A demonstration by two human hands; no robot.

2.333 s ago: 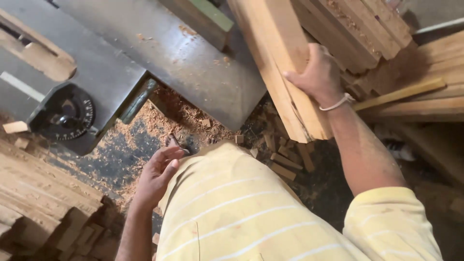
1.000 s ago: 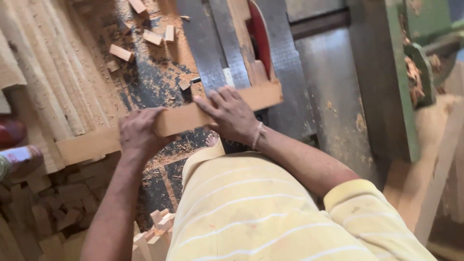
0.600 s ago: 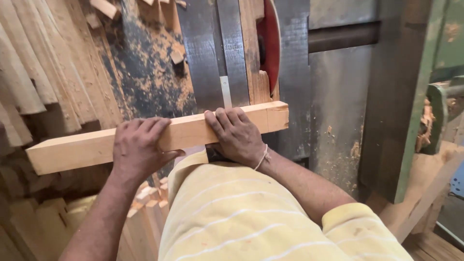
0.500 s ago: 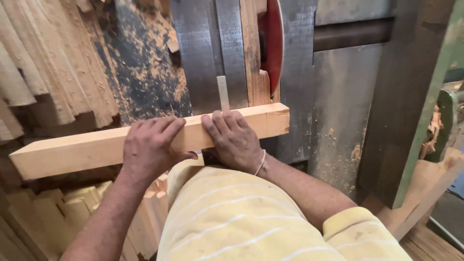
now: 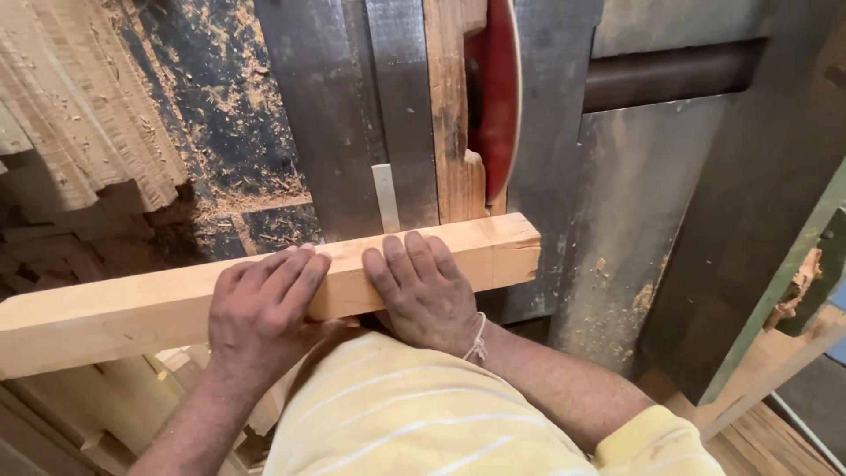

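A long pale wooden beam (image 5: 132, 313) lies crosswise on a grey metal saw table (image 5: 326, 132), its right end just before a red circular saw blade (image 5: 500, 97). My left hand (image 5: 260, 317) lies palm down over the beam near its middle, fingers wrapped across its top. My right hand (image 5: 423, 291) presses flat on the beam beside it, closer to the blade, a thread band at the wrist. A worn wooden strip (image 5: 454, 115) runs along the table to the left of the blade, touching the beam's far side.
Rough-sawn pale planks (image 5: 79, 106) are stacked at the top left, with sawdust over the dark table surface (image 5: 211, 97). A grey metal panel (image 5: 643, 220) and a green-edged machine part (image 5: 784, 273) stand on the right. Wood offcuts (image 5: 141, 388) lie below the beam.
I turned from a wood stack to the saw table, took the beam in both hands and laid it crosswise. In the last half second the beam slid a little toward the blade.
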